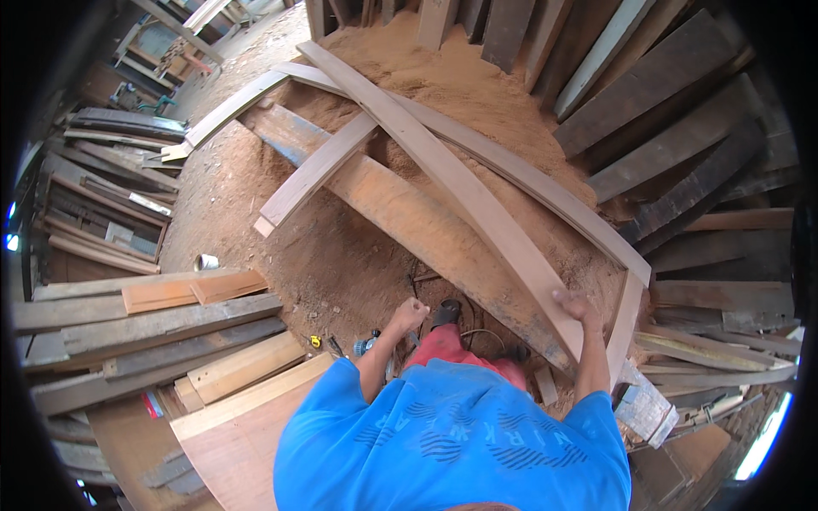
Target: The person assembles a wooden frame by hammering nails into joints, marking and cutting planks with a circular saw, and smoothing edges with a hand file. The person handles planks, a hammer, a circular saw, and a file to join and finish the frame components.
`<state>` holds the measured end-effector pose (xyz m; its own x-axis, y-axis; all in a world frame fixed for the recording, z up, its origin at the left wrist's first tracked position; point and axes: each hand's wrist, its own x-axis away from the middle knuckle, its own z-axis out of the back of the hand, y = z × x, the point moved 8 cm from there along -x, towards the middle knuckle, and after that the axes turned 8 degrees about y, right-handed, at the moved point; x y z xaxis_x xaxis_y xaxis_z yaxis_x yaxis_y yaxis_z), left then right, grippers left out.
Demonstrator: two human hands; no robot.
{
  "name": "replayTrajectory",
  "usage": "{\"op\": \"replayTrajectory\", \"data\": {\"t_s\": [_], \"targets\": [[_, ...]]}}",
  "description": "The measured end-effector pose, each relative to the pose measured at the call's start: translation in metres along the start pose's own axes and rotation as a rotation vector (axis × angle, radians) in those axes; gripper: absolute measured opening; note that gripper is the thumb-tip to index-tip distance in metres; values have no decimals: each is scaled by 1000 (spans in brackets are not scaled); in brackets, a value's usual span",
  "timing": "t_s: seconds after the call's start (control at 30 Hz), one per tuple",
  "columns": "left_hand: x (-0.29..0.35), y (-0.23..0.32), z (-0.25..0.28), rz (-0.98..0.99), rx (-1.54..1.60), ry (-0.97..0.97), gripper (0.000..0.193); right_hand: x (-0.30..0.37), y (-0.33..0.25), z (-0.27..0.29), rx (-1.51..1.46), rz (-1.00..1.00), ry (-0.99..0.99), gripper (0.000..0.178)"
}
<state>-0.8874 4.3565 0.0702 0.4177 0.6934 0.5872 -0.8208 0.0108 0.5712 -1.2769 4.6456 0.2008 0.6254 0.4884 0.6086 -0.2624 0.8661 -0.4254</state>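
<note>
My right hand is closed over the near end of a long planed wooden board, its fingers lying on the board's edge. My left hand is held in front of my body with its fingers curled together; whether anything is in them I cannot make out. The long board slants across a jointed wooden frame, which has a short crosspiece and an end piece. Under these runs a thick weathered beam, dusty and stained.
Sawdust covers the ground and heaps up at the back. Dark planks lean on the right. Stacked boards lie at the left, near a white cup. A blue tool and a small yellow object lie beside my left arm.
</note>
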Motion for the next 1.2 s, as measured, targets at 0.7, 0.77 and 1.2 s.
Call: {"op": "replayTrajectory", "data": {"t_s": [0.7, 0.77, 1.2], "targets": [[-114, -127, 241, 436, 1519, 601, 126, -37, -39, -53, 533, -29, -40, 141], [-134, -114, 290, 482, 1584, 729, 122, -65, 2, -35, 374, 56, -20, 146], [-192, -140, 390, 180, 1746, 914, 42, -174, -21, 83, 220, -29, 576, 50]]}}
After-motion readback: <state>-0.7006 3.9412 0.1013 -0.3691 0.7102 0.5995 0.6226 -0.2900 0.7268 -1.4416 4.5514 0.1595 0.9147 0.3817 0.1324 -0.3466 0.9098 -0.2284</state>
